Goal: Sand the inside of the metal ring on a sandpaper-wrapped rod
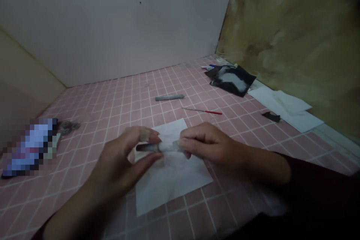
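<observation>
Above a white paper sheet (171,183), my left hand (120,157) pinches a short grey rod-like piece (147,147) between thumb and fingers. Its left end looks dark. My right hand (209,142) is closed at the other end, thumb against the curled fingers, on a pale, whitish part (170,146) that runs on from the rod. Blur and dim light hide whether this is one piece or two. Beyond the hands lie a grey bar (169,97) and a thin tool with a red handle (212,112), both apart from the hands.
A pink tablecloth with white grid lines (118,101) covers the table. Far right lie black sheets with a whitish smear (232,80), white papers (292,108) and a black scrap (270,116). At left are a pixelated blue object (30,148) and small greyish items (69,126). Walls border the table.
</observation>
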`<act>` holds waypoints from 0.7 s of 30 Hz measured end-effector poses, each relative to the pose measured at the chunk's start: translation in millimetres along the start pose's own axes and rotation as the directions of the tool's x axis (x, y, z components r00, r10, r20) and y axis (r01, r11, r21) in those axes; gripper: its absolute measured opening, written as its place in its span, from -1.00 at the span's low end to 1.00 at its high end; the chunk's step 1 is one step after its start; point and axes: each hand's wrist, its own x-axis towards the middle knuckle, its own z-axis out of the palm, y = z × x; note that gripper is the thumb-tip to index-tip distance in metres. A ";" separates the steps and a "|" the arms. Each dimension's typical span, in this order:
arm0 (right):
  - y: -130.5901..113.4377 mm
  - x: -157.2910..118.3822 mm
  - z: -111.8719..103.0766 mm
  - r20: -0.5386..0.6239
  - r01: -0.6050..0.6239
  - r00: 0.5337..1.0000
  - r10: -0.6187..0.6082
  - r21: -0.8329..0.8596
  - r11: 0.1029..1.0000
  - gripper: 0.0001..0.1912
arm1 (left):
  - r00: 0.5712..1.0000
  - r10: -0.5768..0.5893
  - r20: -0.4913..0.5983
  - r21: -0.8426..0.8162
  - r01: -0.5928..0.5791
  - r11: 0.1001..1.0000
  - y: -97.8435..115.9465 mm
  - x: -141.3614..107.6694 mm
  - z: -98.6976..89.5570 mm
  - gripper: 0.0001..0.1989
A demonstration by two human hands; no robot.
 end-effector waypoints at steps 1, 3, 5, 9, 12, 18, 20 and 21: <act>0.0 0.6 0.4 0.023 -0.032 0.999 0.031 0.043 0.999 -0.68 | 0.999 0.043 0.012 -0.017 -0.043 0.999 1.3 0.0 1.2 -0.84; 1.6 1.7 1.7 0.077 -0.117 0.991 0.108 0.130 0.985 -0.68 | 0.993 0.118 0.023 0.013 -0.118 0.993 3.9 0.2 4.0 -0.87; 4.4 2.6 2.3 0.075 -0.167 0.985 0.154 0.213 0.963 -0.67 | 0.991 0.134 0.002 0.093 -0.133 0.987 5.3 0.8 5.8 -0.86; 8.2 3.5 3.1 0.045 -0.175 0.984 0.170 0.251 0.952 -0.67 | 0.989 0.141 -0.040 0.147 -0.134 0.980 4.8 2.2 7.7 -0.85; 8.4 3.4 4.2 0.098 -0.214 0.976 0.197 0.216 0.953 -0.67 | 0.981 0.195 0.009 0.090 -0.195 0.977 2.1 2.1 8.1 -0.84; 1.5 -1.2 4.9 0.012 -0.031 0.999 0.031 -0.010 0.999 -0.68 | 0.999 0.000 0.053 -0.045 0.002 0.999 -2.3 -0.5 2.7 -0.81; -0.7 -3.3 6.4 0.037 0.004 0.999 0.000 -0.099 0.995 -0.69 | 0.995 -0.005 0.097 -0.123 0.017 0.992 -1.9 -1.1 1.9 -0.83; -1.3 -4.2 6.9 0.046 0.025 0.999 -0.019 -0.138 0.990 -0.69 | 0.994 -0.011 0.107 -0.142 0.026 0.990 -2.0 -1.1 1.4 -0.83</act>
